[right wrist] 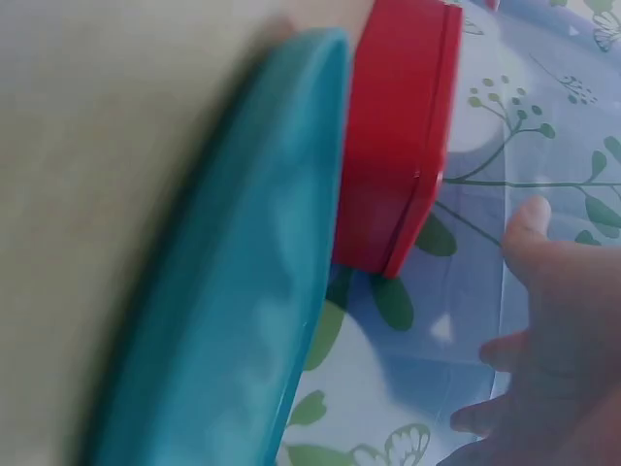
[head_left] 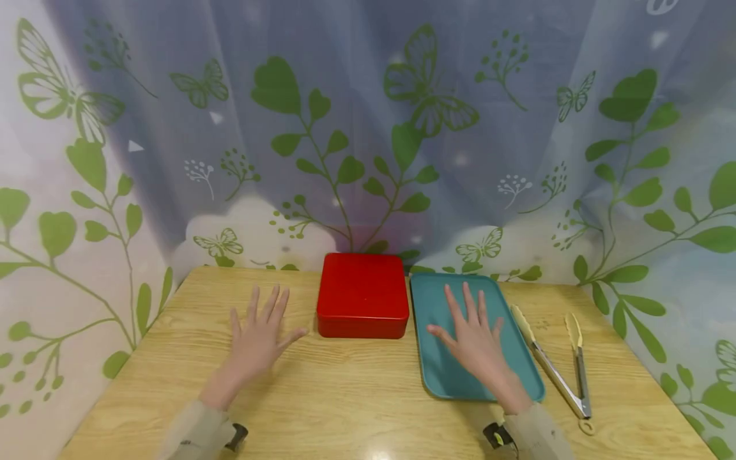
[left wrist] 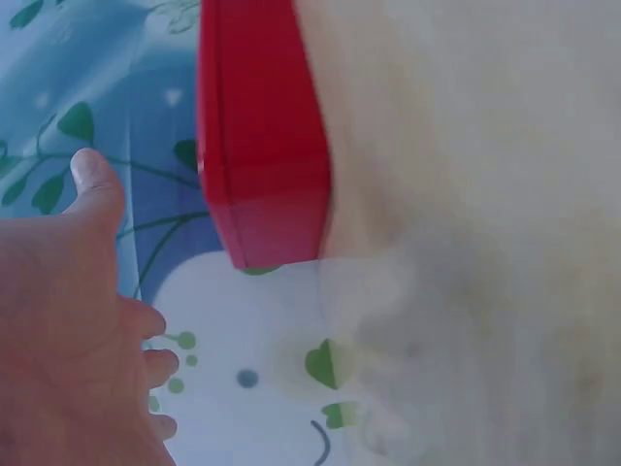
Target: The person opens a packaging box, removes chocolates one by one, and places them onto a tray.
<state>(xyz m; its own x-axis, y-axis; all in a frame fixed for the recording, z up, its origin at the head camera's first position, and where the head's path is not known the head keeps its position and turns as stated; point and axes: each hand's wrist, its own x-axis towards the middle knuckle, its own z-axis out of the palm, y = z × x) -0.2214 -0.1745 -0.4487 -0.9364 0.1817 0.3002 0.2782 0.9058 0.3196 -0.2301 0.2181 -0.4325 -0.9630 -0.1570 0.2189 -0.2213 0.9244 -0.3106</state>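
Note:
A red lidded box (head_left: 363,287) stands at the back middle of the wooden table, its lid on. To its right lies a teal tray (head_left: 439,377) with nothing on it but the view of a hand above. My left hand (head_left: 257,342) hovers left of the box with its fingers spread, holding nothing. Over the tray is my right hand (head_left: 474,342), fingers also spread and nothing in it. A pair of metal tongs (head_left: 560,377) with tan tips lies spread right of the tray. In the wrist views, both hands are apart from the box (left wrist: 267,146) and tray (right wrist: 233,272).
The wooden table (head_left: 356,396) reaches back to a curtain (head_left: 356,128) printed with green leaves and butterflies, which also hangs along both sides. Dark wrist-worn devices sit at both cuffs.

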